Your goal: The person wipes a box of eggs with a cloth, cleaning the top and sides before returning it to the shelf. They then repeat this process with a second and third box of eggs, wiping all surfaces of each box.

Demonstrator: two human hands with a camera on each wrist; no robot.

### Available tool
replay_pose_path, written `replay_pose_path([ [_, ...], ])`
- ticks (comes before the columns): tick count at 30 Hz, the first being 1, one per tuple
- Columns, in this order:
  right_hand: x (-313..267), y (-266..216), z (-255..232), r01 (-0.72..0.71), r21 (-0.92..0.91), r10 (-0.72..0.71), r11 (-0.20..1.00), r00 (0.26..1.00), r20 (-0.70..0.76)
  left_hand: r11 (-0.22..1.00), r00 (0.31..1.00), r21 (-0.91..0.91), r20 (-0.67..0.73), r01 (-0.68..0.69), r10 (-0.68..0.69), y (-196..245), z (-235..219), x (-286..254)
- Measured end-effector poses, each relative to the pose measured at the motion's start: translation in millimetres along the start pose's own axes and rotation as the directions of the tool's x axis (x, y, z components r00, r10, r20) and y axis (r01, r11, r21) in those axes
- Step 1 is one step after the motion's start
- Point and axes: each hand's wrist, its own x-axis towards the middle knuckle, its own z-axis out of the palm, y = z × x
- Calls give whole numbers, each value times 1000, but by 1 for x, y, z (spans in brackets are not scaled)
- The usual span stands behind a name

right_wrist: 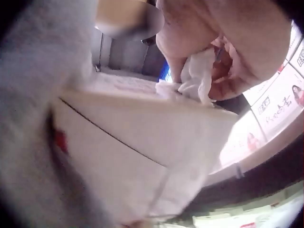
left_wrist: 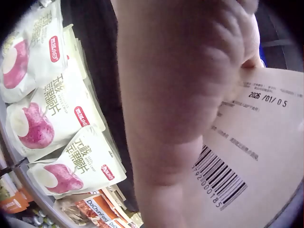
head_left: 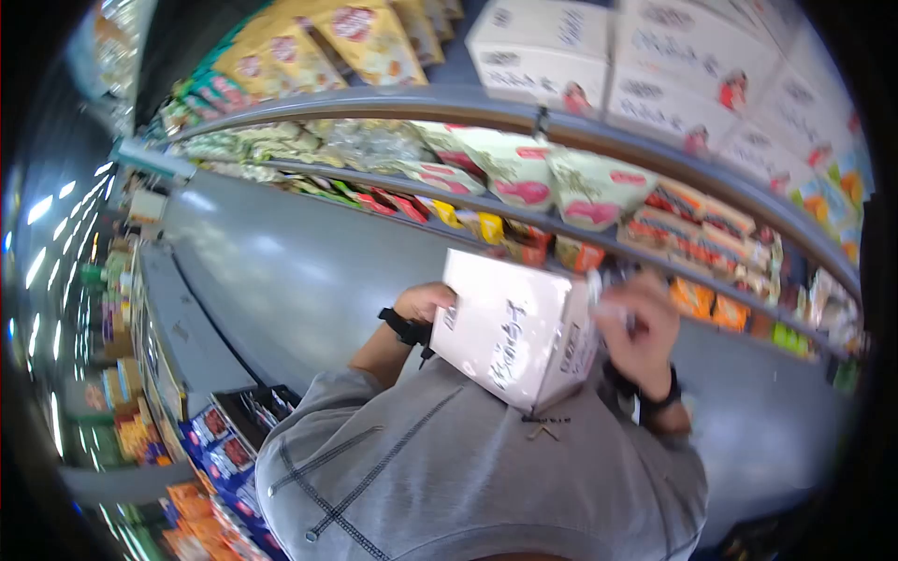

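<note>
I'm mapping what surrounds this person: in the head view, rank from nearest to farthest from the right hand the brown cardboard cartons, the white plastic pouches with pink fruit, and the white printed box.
1. White printed box: immediately left of the right hand.
2. White pouches: on the shelf ahead.
3. Brown cartons: far left side.

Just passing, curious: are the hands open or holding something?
Left hand: holding the white box.
Right hand: closed, pinching crumpled white material.
</note>
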Motion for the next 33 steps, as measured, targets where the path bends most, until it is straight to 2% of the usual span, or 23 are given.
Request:
replay_pose_path([
  [1, -8, -9, -3, -6, 58, 2, 998, 997, 73, 994, 993, 28, -65, 104, -102, -5, -27, -13],
  [2, -16, -18, -6, -13, 73, 0, 997, 984, 176, 991, 988, 38, -98, 125, -121, -10, -38, -19],
  [4, -20, -26, -11, -12, 84, -9, 996, 970, 242, 992, 980, 42, -165, 122, -113, -11, -21, -17],
  [5, -17, -28, -11, -89, 83, 66, 993, 967, 244, 990, 970, 45, -213, 132, -120, -6, -7, -15],
  [6, -8, -21, -13, -66, 101, 36, 993, 962, 271, 989, 957, 36, -259, 146, -132, -2, 7, -15],
  [8, -7, 11, -8, -183, -62, 191, 981, 964, 183, 991, 954, -15, -272, 130, -129, -2, 14, -15],
  [9, -2, 22, -1, -250, -143, 267, 958, 956, 120, 993, 968, -55, -222, 105, -115, -5, 8, -19],
  [11, 16, 21, 20, -219, -57, 224, 974, 970, 93, 990, 984, -125, -150, 72, -91, -10, -2, -27],
  [13, 8, 37, 34, -179, 54, 174, 982, 981, 82, 990, 972, -129, -220, 59, -86, -27, -29, -31],
  [15, 8, 28, 31, -154, 98, 123, 983, 957, 263, 989, 984, -134, -174, -63, 39, -57, -75, -29],
  [17, 14, 21, 22, -55, 141, -21, 988, 873, 488, 976, 976, -169, -188, -137, 105, -66, -83, -36],
  [20, 14, 46, 25, -169, 263, -6, 950, 832, 554, 959, 964, -173, -181, -224, 192, -52, -67, -42],
  [21, 14, 53, 30, -281, 242, 132, 929, 860, 493, 964, 973, -180, -162, -194, 166, -40, -53, -45],
  [23, 17, 69, 42, -491, 233, 395, 839, 846, 359, 974, 980, -166, -153, -155, 129, -33, -55, -44],
  [24, 22, 72, 48, -454, 187, 386, 871, 868, 313, 979, 979, -147, -165, -144, 119, -29, -54, -37],
  [27, 30, 59, 44, -428, 153, 366, 891, 875, 317, 988, 986, -125, -153, -89, 69, -21, -50, -31],
  [28, 21, 60, 38, -509, 175, 431, 843, 833, 346, 990, 992, -131, -126, -43, 26, -16, -51, -28],
  [29, 11, 65, 33, -514, 176, 428, 840, 825, 369, 990, 995, -138, -99, 5, -19, -12, -51, -26],
  [31, -5, 79, 23, -525, 176, 420, 832, 805, 418, 994, 984, -103, -170, 44, -61, 6, -25, -19],
  [32, -8, 83, 19, -549, 263, 383, 794, 787, 483, 994, 975, -88, -208, 63, -80, 11, -17, -17],
  [33, -13, 91, 16, -624, 314, 463, 715, 760, 457, 995, 981, -71, -180, 64, -76, 12, -17, -13],
])
